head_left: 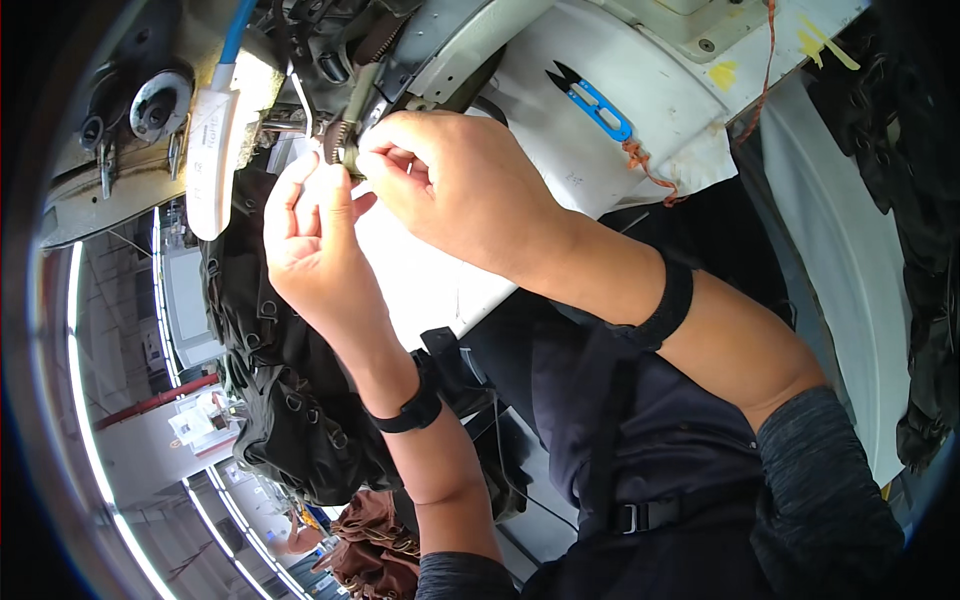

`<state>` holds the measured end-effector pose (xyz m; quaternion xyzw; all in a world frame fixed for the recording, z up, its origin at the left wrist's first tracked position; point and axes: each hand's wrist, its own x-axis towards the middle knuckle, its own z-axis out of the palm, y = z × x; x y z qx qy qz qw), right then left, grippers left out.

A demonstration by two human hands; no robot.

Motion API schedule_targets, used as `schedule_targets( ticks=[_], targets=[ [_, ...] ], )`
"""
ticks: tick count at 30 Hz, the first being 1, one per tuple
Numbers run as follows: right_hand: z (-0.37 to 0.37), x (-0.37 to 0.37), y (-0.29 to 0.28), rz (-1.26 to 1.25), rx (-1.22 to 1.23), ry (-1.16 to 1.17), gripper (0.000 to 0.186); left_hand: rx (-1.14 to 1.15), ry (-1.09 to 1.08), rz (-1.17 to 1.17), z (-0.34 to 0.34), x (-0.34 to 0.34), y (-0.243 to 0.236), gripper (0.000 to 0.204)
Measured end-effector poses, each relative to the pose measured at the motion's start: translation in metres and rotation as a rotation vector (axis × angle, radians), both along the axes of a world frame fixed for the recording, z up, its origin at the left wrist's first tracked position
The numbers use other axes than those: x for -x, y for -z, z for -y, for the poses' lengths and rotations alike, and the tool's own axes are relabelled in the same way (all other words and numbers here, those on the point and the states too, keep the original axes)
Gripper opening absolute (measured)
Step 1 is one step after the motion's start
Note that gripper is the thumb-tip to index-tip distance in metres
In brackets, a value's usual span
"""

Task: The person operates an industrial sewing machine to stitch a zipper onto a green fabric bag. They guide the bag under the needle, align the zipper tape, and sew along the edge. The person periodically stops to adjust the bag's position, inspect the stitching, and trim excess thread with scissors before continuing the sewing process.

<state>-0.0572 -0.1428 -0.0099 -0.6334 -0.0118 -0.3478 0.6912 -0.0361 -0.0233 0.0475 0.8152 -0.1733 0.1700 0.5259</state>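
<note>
Head view: olive webbing strap (352, 118) sits at the sewing machine (440, 45) needle area, pinched w/ both hands. Right hand (455, 180) fingers closed on the strap end; left hand (310, 235) fingertips pressed to it from below. Blue thread snips (595, 102) lie on the white surface (640, 110), right of the machine. Dark fabric pile (270, 390) hangs below-left of it.

Both hands meet at a small dark strap piece (345, 152), the left hand (310, 235) pinching it from below and the right hand (455, 180) from the side (fingertips almost touching). Just above the grip sits the sewing machine head (400, 50); blue thread snips (595, 103) lie well right of it on the white table (650, 110).
</note>
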Motion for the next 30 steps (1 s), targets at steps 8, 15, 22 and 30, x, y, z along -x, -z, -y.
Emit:
schedule_targets(
  ticks=[8,15,22,30],
  targets=[
    [0.001,0.000,-0.022,-0.276,0.138,-0.004,0.021,0.044,0.084,0.122,-0.011,-0.001,0.011,0.034],
    [-0.003,0.001,-0.016,-0.222,0.015,0.015,0.019,0.129,0.095,0.118,-0.005,-0.001,0.017,0.027],
    [-0.008,0.001,-0.027,-0.230,0.065,0.049,0.017,-0.025,0.097,0.225,-0.018,-0.003,0.020,0.039],
    [-0.005,-0.003,-0.009,-0.087,0.106,0.248,0.015,-0.044,0.063,0.150,-0.018,-0.006,0.019,0.032]
  ],
)
